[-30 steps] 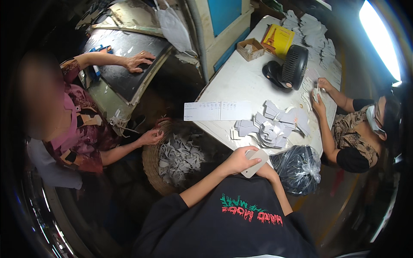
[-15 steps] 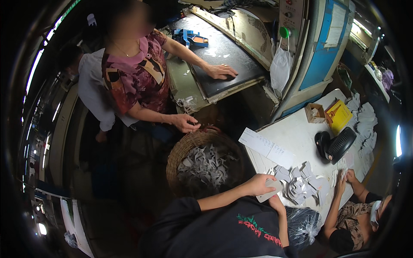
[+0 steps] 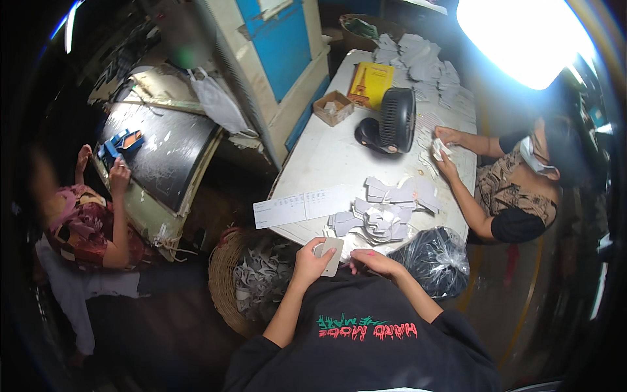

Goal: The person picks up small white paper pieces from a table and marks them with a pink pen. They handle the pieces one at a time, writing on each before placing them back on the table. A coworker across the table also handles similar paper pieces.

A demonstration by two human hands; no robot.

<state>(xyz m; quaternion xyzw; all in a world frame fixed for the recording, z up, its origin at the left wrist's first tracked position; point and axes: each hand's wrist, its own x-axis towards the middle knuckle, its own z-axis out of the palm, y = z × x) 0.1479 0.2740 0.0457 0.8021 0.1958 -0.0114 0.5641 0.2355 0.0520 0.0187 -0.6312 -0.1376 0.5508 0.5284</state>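
Note:
My left hand (image 3: 311,263) grips a flat, pale piece (image 3: 332,256) with rounded corners and a small dark hole, held just off the near edge of the white table. What it is made of I cannot tell. Right beside it, apart from the piece, my right hand (image 3: 377,261) has its fingers curled in. Anything inside that hand is hidden. Beyond both hands lies a loose heap of grey-white cut pieces (image 3: 385,219) on the table. A printed paper sheet (image 3: 300,206) lies left of the heap.
The white table (image 3: 313,166) carries a black fan (image 3: 397,121), a yellow box (image 3: 372,83) and a small carton (image 3: 333,108). A wicker basket (image 3: 225,281) of scraps stands at left, a black plastic bag (image 3: 434,261) at right. One co-worker (image 3: 516,183) handles white pieces; another (image 3: 91,222) stands by a machine.
My view has swung to the right. My right hand has come away from the pale piece, which stays in my left. The co-worker at the machine has lifted both hands off its black plate.

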